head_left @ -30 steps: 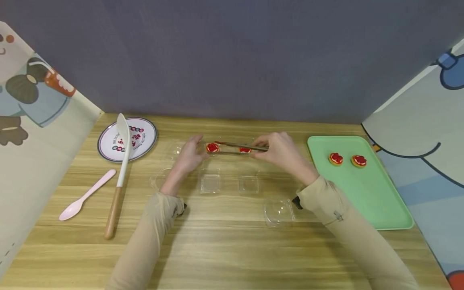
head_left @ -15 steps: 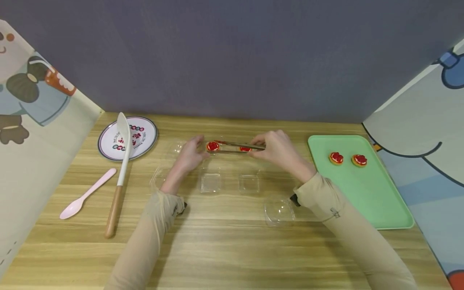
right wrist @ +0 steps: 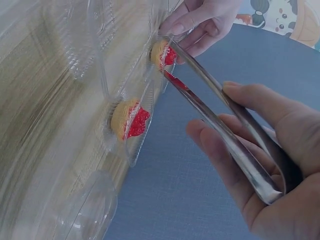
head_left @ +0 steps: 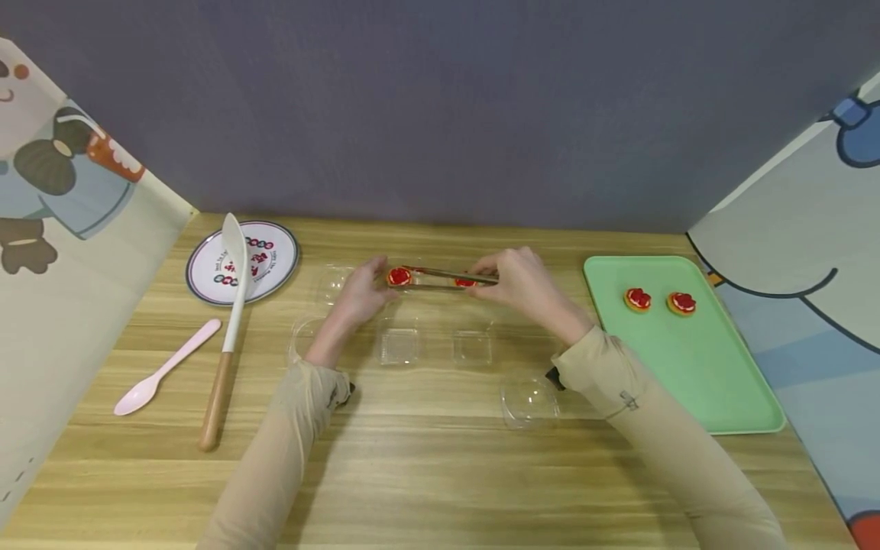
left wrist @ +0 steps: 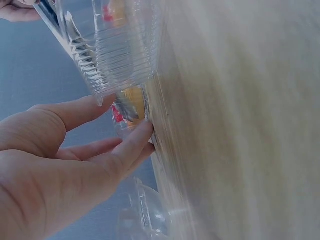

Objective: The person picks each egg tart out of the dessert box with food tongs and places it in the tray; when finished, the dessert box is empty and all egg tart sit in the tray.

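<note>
My right hand (head_left: 529,290) holds metal tongs (right wrist: 235,120), with red smears on one arm. Their tips are at either side of a small tart (right wrist: 161,54) with a red topping, at the left end of a clear plastic container. My left hand (head_left: 360,294) grips that end of the clear container (left wrist: 125,65), thumb on one side and fingers on the other, right by this tart. A second red-topped tart (right wrist: 129,120) sits in the container's other cup, beneath the tongs in the head view.
Clear square cups (head_left: 399,346) and a clear lid (head_left: 529,401) are nearer on the wooden table. To the right, a green tray (head_left: 694,382) bears two tarts (head_left: 637,299). On the left are a plate (head_left: 206,263), a long-handled white ladle (head_left: 234,321) and a pink spoon (head_left: 165,370).
My right hand has shifted slightly left with the tongs. The left tart has moved a little left between their tips, while my left hand stays nearly still.
</note>
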`<action>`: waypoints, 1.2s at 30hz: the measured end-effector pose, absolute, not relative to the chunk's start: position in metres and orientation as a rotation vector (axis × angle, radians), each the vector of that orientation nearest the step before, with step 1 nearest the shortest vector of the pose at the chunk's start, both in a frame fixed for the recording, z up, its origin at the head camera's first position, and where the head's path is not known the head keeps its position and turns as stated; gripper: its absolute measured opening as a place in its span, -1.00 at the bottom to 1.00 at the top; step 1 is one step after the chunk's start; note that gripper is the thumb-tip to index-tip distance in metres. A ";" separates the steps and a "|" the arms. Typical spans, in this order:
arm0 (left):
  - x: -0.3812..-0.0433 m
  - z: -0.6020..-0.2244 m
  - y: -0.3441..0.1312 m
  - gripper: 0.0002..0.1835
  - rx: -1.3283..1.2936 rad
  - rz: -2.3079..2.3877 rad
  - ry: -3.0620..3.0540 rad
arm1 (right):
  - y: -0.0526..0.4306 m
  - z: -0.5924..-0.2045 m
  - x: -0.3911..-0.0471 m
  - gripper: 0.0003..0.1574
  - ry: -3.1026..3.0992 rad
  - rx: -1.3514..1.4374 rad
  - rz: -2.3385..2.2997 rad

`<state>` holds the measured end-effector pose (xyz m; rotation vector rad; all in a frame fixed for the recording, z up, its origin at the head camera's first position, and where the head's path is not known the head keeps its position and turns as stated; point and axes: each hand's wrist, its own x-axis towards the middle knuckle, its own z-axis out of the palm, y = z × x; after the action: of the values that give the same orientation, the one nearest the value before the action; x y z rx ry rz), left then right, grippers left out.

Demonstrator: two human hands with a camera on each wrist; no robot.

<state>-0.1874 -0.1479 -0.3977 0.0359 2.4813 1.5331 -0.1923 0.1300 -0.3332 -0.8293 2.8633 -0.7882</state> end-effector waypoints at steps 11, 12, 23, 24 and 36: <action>-0.186 -0.395 -0.148 -0.13 0.030 1.513 2.496 | 0.124 -0.338 -0.193 -0.65 2.862 -0.843 -0.743; -0.186 -0.395 -0.148 -0.13 0.034 1.513 2.497 | 0.124 -0.338 -0.193 -0.65 2.863 -0.841 -0.750; -0.187 -0.397 -0.149 -0.14 0.050 1.522 2.468 | 0.126 -0.339 -0.192 -0.65 2.869 -0.858 -0.806; -0.187 -0.397 -0.149 -0.14 0.050 1.521 2.469 | 0.127 -0.340 -0.192 -0.65 2.872 -0.860 -0.814; -0.186 -0.398 -0.150 -0.17 0.077 1.522 2.492 | 0.133 -0.339 -0.186 -0.66 2.880 -0.833 -0.901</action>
<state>-0.1863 -0.1499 -0.3976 0.0768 2.4925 1.5220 -0.1861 0.1331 -0.3390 -0.8327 2.8801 -0.9013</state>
